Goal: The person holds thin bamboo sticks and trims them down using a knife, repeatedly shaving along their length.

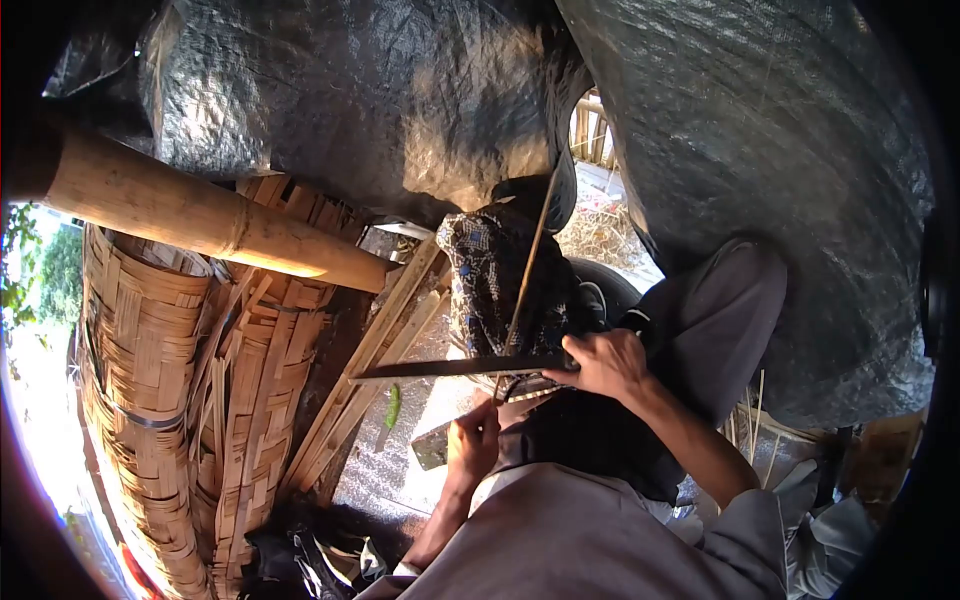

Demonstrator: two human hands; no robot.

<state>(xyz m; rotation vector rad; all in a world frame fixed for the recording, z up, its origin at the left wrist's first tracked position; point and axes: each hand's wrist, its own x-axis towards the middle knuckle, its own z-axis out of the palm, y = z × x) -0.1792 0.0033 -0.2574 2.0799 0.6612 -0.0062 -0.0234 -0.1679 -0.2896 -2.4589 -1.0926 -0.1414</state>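
My right hand (pixel 606 366) is closed around the handle end of a long dark blade (pixel 450 367), which looks like a machete and points to the left across my lap. My left hand (pixel 473 440) is closed in a pinch on the lower end of a thin bamboo strip (pixel 530 265). The strip rises away from me, and the blade crosses it just above my left fingers. A patterned dark cloth (pixel 490 280) lies over my leg beneath the strip. Whether the blade's edge touches the strip, I cannot tell.
Rolled woven bamboo mats (pixel 150 400) stand on the left under a thick bamboo pole (pixel 200 215). Split bamboo slats (pixel 365 370) lean beside them, near a small green object (pixel 393 407) on the ground. Dark plastic sheeting (pixel 760 190) hangs ahead and to the right.
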